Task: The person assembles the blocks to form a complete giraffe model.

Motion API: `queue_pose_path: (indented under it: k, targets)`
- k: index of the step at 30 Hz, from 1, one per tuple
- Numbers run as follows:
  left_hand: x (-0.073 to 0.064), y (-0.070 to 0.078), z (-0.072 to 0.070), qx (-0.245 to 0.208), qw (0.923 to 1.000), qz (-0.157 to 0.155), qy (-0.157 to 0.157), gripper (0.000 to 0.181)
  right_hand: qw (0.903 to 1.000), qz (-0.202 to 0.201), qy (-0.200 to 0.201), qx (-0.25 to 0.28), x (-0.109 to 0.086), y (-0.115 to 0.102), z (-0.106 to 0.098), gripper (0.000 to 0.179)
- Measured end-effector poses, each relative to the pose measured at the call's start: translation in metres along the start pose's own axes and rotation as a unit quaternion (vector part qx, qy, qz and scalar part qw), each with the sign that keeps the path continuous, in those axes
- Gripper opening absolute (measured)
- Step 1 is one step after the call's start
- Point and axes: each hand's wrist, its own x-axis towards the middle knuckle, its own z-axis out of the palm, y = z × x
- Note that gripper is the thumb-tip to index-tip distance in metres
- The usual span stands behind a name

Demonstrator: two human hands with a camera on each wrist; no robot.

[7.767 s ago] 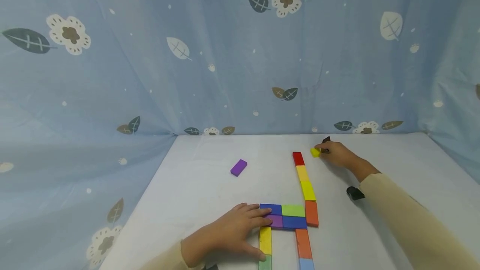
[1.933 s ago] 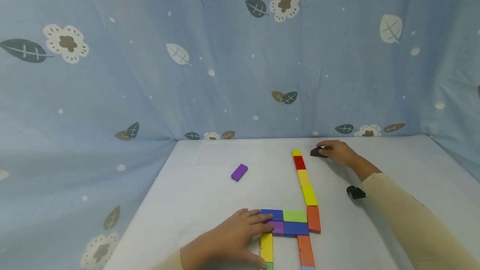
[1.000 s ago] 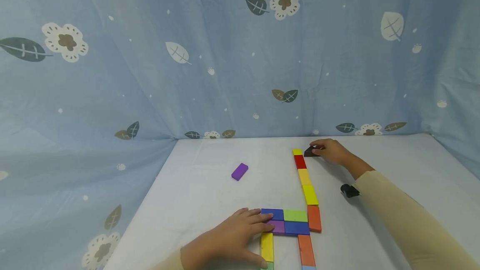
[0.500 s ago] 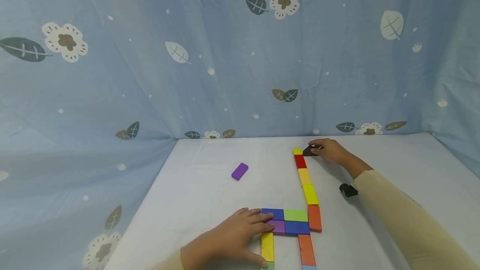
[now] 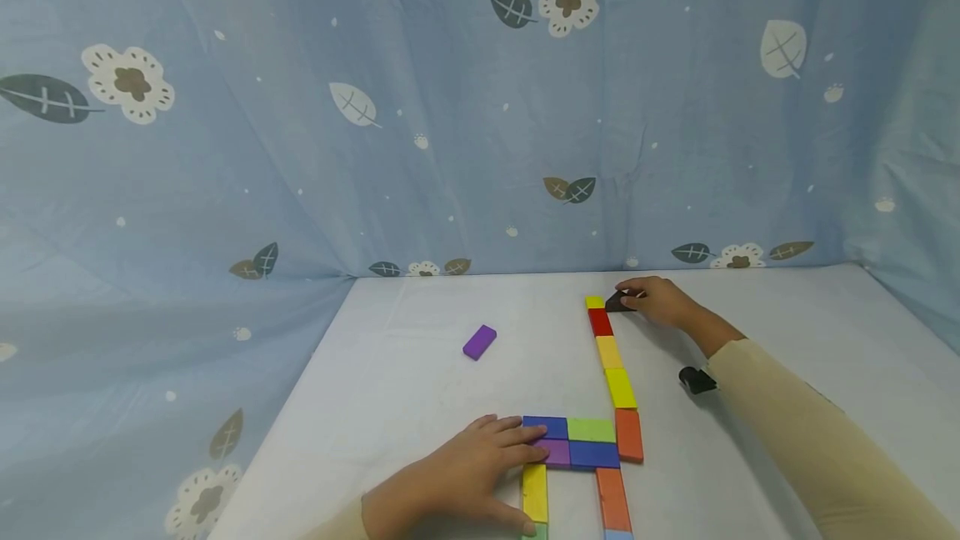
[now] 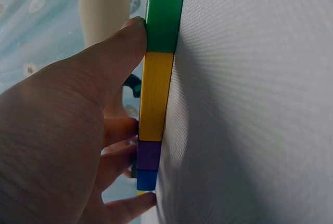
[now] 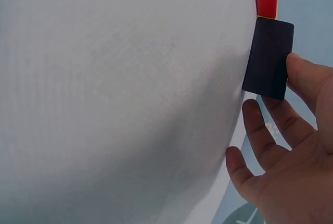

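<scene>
At the far end of the white table, my right hand (image 5: 663,303) pinches a black block (image 7: 268,60) between thumb and fingers. That block lies up against the right side of the line, beside a small yellow block (image 5: 595,302) and a red block (image 5: 600,322). My left hand (image 5: 477,461) rests spread over the nearer blocks, fingertips on a blue block (image 5: 551,426) and a purple block (image 5: 557,452). Its thumb touches a green block (image 6: 164,18) in the left wrist view, past a yellow block (image 6: 155,96).
Red-orange (image 5: 628,436) and yellow blocks (image 5: 620,388) continue the line toward me. A lone purple block (image 5: 480,342) lies to the left. Near the right sleeve sits a small black object (image 5: 697,380). A blue flowered curtain (image 5: 450,123) stands behind the table.
The small yellow block went from beside the right hand to the line's far end, beyond the red one. Afterward the right hand slid the black block left against the line; the left hand stayed put.
</scene>
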Motion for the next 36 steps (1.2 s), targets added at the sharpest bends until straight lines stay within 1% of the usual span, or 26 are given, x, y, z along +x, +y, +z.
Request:
queue_pose_path:
  k: [6,9,14,18,22,25,28,33,36]
  targets:
    - [-0.001,0.001,-0.001,-0.007,1.0000,-0.002,-0.002,0.083,1.0000,0.000,0.000,0.001,-0.001,0.001,0.001,0.043]
    - [-0.002,0.002,0.000,-0.007,1.0000,-0.002,-0.001,0.083,1.0000,0.003,0.006,0.001,-0.002,0.002,0.001,0.044]
    - [-0.002,0.003,0.000,-0.006,1.0000,-0.001,-0.001,0.083,0.9998,-0.005,0.018,0.002,-0.005,0.005,0.001,0.044]
    - [-0.001,0.003,0.000,-0.008,1.0000,0.003,0.003,0.081,0.9995,-0.016,0.023,-0.010,-0.008,0.009,-0.001,0.045]
    - [-0.002,0.003,-0.001,-0.014,0.9999,0.005,0.007,0.079,0.9994,-0.009,0.026,-0.019,-0.012,0.011,-0.003,0.047]
    - [-0.001,0.003,-0.001,-0.016,0.9998,0.005,0.008,0.079,0.9993,-0.003,0.031,-0.019,-0.017,0.011,-0.005,0.047]
    - [-0.001,0.002,-0.001,-0.014,0.9998,0.007,0.010,0.079,0.9988,-0.013,0.041,-0.026,-0.026,0.011,-0.005,0.047]
    - [-0.001,0.002,0.000,-0.008,0.9998,0.014,0.014,0.078,0.9970,-0.022,0.066,-0.033,-0.043,0.009,-0.003,0.045]
    - [0.000,0.001,0.000,-0.007,0.9998,0.015,0.014,0.078,0.9967,-0.024,0.072,-0.030,-0.055,0.008,-0.002,0.045]
